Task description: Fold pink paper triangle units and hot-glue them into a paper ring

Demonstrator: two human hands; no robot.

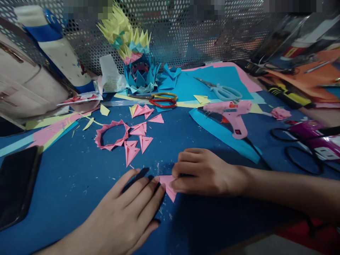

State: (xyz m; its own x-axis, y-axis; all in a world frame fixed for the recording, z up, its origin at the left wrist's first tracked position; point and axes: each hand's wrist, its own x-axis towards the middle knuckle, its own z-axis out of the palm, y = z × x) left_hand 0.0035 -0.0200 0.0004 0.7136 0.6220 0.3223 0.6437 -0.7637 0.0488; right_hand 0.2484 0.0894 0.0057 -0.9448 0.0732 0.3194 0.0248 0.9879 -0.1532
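Note:
A small pink paper triangle (pixel 172 193) lies on the blue table between my two hands. My left hand (pixel 127 209) rests palm down with its fingers stretched out, their tips touching the paper's left corner. On the other side, my right hand (pixel 204 171) has its fingers curled, thumb and fingertips pinching the paper's right edge; part of the paper is hidden beneath them. Beyond the left hand are a ring of pink folded paper (pixel 99 137) and several loose pink folded triangles (pixel 145 142).
A pink glue gun (pixel 230 108) lies beyond my right hand, its cord trailing rightward. Red-and-yellow scissors (pixel 163 102), light blue scissors (pixel 228 92) and blue paper (pixel 183 81) lie farther back. A folded-paper model (pixel 138 74) stands against the perforated metal panel. A phone (pixel 18 184) is at left.

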